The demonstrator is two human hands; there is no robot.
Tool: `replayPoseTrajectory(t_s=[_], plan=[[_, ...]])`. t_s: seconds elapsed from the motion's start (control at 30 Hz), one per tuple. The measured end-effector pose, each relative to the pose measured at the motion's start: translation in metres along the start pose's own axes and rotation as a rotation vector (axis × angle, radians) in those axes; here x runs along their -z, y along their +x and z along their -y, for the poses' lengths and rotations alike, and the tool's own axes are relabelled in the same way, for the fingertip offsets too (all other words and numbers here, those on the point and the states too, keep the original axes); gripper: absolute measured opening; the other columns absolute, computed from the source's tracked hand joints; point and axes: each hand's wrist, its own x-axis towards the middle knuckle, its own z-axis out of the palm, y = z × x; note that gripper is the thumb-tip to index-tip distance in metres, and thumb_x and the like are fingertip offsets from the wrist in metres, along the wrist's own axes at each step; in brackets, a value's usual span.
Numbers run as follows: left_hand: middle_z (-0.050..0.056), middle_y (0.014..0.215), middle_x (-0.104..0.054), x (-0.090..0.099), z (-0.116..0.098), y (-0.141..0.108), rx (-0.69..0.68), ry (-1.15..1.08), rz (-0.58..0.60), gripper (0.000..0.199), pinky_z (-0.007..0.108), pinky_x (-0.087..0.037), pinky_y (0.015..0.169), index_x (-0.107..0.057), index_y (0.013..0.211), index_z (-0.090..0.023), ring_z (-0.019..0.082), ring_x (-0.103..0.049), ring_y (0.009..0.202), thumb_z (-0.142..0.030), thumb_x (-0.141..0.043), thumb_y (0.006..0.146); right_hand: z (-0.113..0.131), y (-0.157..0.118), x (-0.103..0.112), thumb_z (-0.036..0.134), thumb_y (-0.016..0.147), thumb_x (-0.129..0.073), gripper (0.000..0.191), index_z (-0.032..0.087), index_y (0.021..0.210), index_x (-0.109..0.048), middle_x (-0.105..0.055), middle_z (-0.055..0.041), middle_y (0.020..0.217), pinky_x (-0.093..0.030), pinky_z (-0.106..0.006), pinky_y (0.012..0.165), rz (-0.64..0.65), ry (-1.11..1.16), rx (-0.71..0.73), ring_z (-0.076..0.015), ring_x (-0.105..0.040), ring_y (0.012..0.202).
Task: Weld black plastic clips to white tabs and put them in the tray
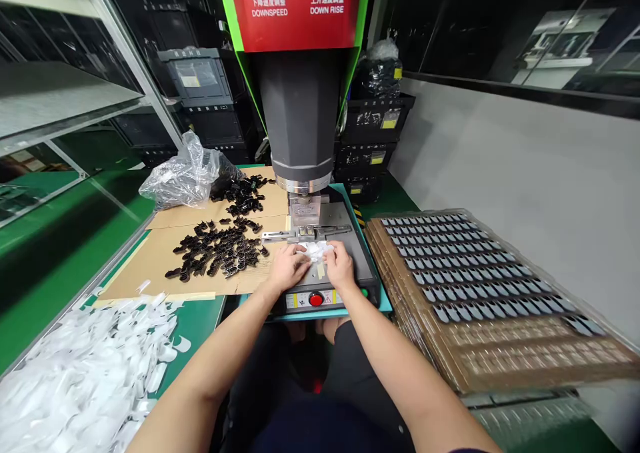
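Note:
My left hand (pixel 290 266) and my right hand (pixel 341 265) are on the dark bed of a press machine (pixel 334 214), one on each side of some small white plastic pieces (pixel 316 250). The fingers of both are bent inward against these pieces; how many they grip is too small to tell. Just behind my fingertips is a metal fixture (pixel 280 236) with a bar across it. Over the fixture hangs a clear block (pixel 305 210) under the machine's grey head (pixel 303 106). A red button (pixel 315 299) faces me below my hands.
Black curved parts (pixel 220 246) lie scattered on cardboard (pixel 140 266) at left, beside a clear plastic bag (pixel 187 173). A heap of white pieces (pixel 75 373) covers the near left. On the right, stacked trays (pixel 480 346) hold rows of grey-and-black parts (pixel 470 266). Crates (pixel 370 123) stand behind.

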Motion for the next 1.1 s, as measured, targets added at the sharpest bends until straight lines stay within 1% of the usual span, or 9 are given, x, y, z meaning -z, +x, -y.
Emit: replayPoseTrajectory(t_s=[0.1, 0.17, 0.3, 0.4, 0.5, 0.63, 0.77, 0.87, 1.1], plan=[[0.006, 0.125, -0.073, 0.001, 0.003, -0.001, 0.040, -0.104, -0.045, 0.015, 0.047, -0.051, 0.105, -0.082, 0.100, -0.028, 0.027, -0.065, 0.118, -0.041, -0.076, 0.099, -0.001, -0.003, -0.002, 0.043, 0.108, -0.041, 0.028, 0.025, 0.120, -0.058, -0.081, -0.0062, 0.097, -0.062, -0.031, 0.076, -0.026, 0.054, 0.005, -0.0211, -0.080, 0.085], [0.006, 0.124, -0.075, 0.003, 0.003, -0.001, 0.039, -0.181, -0.086, 0.012, 0.046, -0.052, 0.107, -0.080, 0.097, -0.027, 0.026, -0.067, 0.118, -0.037, -0.075, 0.099, -0.001, -0.005, 0.000, 0.043, 0.109, -0.040, 0.027, 0.025, 0.118, -0.059, -0.081, -0.0071, 0.102, -0.063, -0.032, 0.079, -0.039, 0.029, 0.026, -0.0219, -0.081, 0.091], [0.007, 0.121, -0.079, 0.009, 0.007, 0.006, 0.070, -0.306, -0.210, 0.009, 0.044, -0.056, 0.106, -0.075, 0.097, -0.024, 0.023, -0.072, 0.114, -0.031, -0.071, 0.101, 0.005, 0.000, 0.010, 0.038, 0.108, -0.046, 0.026, 0.025, 0.114, -0.068, -0.079, -0.0095, 0.121, -0.062, -0.036, 0.095, -0.080, -0.044, 0.155, -0.0231, -0.075, 0.113], [0.008, 0.122, -0.080, 0.012, 0.015, 0.021, 0.128, -0.242, -0.249, 0.006, 0.044, -0.057, 0.105, -0.073, 0.100, -0.024, 0.024, -0.074, 0.113, -0.029, -0.070, 0.101, 0.012, 0.018, 0.013, 0.031, 0.107, -0.051, 0.026, 0.024, 0.112, -0.076, -0.079, -0.0088, 0.123, -0.057, -0.039, 0.106, -0.070, -0.175, 0.262, -0.0239, -0.072, 0.118], [0.010, 0.119, -0.079, 0.012, 0.022, 0.041, 0.145, -0.103, -0.201, 0.008, 0.043, -0.056, 0.103, -0.073, 0.104, -0.023, 0.025, -0.073, 0.112, -0.026, -0.066, 0.103, 0.017, 0.042, 0.005, 0.027, 0.108, -0.051, 0.030, 0.026, 0.117, -0.080, -0.078, -0.0068, 0.128, -0.054, -0.039, 0.107, 0.026, -0.377, 0.312, -0.0244, -0.068, 0.118], [0.011, 0.107, -0.078, 0.013, 0.018, 0.056, 0.129, 0.095, -0.040, 0.017, 0.041, -0.054, 0.094, -0.074, 0.107, -0.021, 0.027, -0.070, 0.104, -0.025, -0.058, 0.107, 0.019, 0.063, -0.009, 0.026, 0.110, -0.048, 0.035, 0.028, 0.127, -0.079, -0.076, -0.0056, 0.135, -0.051, -0.037, 0.102, 0.186, -0.623, 0.372, -0.0251, -0.063, 0.118], [0.015, 0.127, -0.074, 0.016, 0.003, 0.056, 0.095, 0.264, 0.040, 0.030, 0.044, -0.048, 0.098, -0.073, 0.124, -0.020, 0.030, -0.065, 0.115, -0.028, -0.047, 0.111, 0.017, 0.066, -0.011, 0.027, 0.111, -0.046, 0.039, 0.027, 0.141, -0.072, -0.071, -0.0068, 0.144, -0.048, -0.039, 0.103, 0.307, -0.758, 0.430, -0.0263, -0.060, 0.123], [0.016, 0.136, -0.071, 0.019, -0.006, 0.056, 0.111, 0.323, 0.061, 0.033, 0.046, -0.045, 0.099, -0.068, 0.133, -0.020, 0.032, -0.062, 0.121, -0.030, -0.046, 0.111, 0.020, 0.063, -0.011, 0.024, 0.110, -0.044, 0.044, 0.024, 0.149, -0.065, -0.067, -0.0082, 0.151, -0.046, -0.041, 0.104, 0.336, -0.796, 0.429, -0.0276, -0.057, 0.128], [0.017, 0.127, -0.071, 0.027, -0.017, 0.059, 0.136, 0.346, 0.096, 0.027, 0.048, -0.044, 0.101, -0.069, 0.121, -0.018, 0.033, -0.060, 0.122, -0.029, -0.049, 0.108, 0.041, 0.057, -0.012, 0.017, 0.106, -0.043, 0.047, 0.020, 0.149, -0.063, -0.064, -0.0115, 0.154, -0.040, -0.046, 0.109, 0.359, -0.891, 0.427, -0.0316, -0.047, 0.138]])
